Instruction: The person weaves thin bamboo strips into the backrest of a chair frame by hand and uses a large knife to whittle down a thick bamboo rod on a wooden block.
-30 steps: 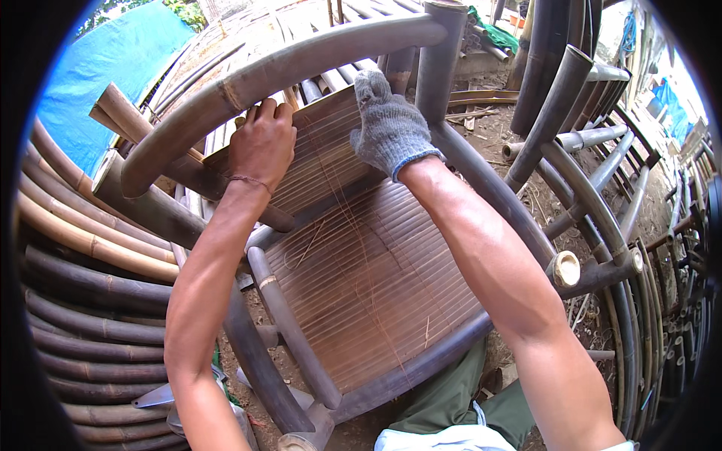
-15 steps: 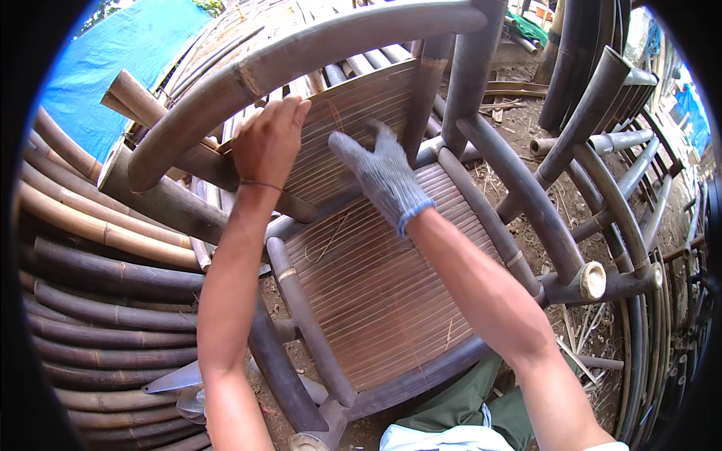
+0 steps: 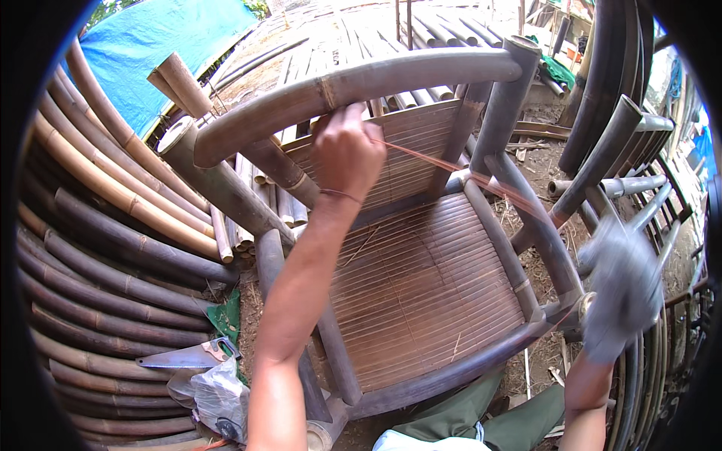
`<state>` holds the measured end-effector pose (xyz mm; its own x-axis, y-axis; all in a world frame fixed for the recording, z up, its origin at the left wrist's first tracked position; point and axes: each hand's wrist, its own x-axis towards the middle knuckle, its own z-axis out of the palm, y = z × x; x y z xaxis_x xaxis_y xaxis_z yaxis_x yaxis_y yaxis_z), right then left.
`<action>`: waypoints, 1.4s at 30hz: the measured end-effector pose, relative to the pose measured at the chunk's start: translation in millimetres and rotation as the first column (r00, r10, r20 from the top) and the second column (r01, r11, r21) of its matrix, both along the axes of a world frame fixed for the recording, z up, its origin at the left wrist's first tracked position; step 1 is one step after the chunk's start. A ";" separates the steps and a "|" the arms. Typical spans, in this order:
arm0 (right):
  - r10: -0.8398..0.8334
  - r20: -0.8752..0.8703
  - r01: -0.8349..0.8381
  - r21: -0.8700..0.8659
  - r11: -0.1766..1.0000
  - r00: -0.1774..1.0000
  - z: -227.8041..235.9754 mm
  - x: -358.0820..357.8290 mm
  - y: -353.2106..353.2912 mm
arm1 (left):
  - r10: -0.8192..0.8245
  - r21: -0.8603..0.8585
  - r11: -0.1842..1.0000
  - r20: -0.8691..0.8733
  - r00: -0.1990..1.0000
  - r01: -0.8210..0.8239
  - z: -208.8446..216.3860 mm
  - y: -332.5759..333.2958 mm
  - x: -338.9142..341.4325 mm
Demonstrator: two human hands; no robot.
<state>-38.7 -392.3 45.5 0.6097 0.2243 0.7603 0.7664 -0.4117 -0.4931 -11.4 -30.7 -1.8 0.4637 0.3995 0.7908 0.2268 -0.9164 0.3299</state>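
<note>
Curling at the top edge of the slatted backrest (image 3: 417, 135), the bare left hand (image 3: 350, 152) has its fingers bent in, a reddish cord (image 3: 436, 161) running rightward from them; their exact hold is hidden. Blur veils the gloved right hand (image 3: 623, 282), so its opening and grip cannot be told. Between and below them stands the dark bamboo chair (image 3: 432, 289). Leftward lie a handsaw (image 3: 180, 356) and bamboo poles (image 3: 124, 278).
</note>
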 end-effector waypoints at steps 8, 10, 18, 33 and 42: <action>-0.310 0.681 0.524 -0.126 0.842 0.663 -32.8 190.6 106.8 | 0.174 0.234 0.964 -0.179 0.968 -0.130 -17.2 31.1 -0.8; -0.365 0.438 0.473 -0.166 0.865 0.821 -57.7 190.3 158.1 | 0.180 0.100 0.983 -0.347 0.920 -0.155 -6.3 26.8 0.2; 0.134 -0.109 -0.128 0.059 0.990 0.985 -65.9 149.9 301.2 | 0.101 -0.140 0.970 -0.510 0.854 -0.199 14.1 22.3 11.2; 0.474 -0.791 -0.744 0.037 0.668 0.387 -16.6 170.0 263.8 | 0.142 -0.084 0.983 -0.219 0.965 -0.164 -7.4 17.2 28.1; 0.483 -0.786 -0.738 0.052 0.673 0.385 -14.2 153.2 258.3 | 0.107 -0.124 0.985 -0.097 0.989 -0.119 -12.8 26.0 30.9</action>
<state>114.5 -134.0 31.2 0.4908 0.8713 0.0004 0.3254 -0.1828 -0.9277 19.5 -4.6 -14.6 0.4766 0.5496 0.6862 0.3606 -0.8340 0.4175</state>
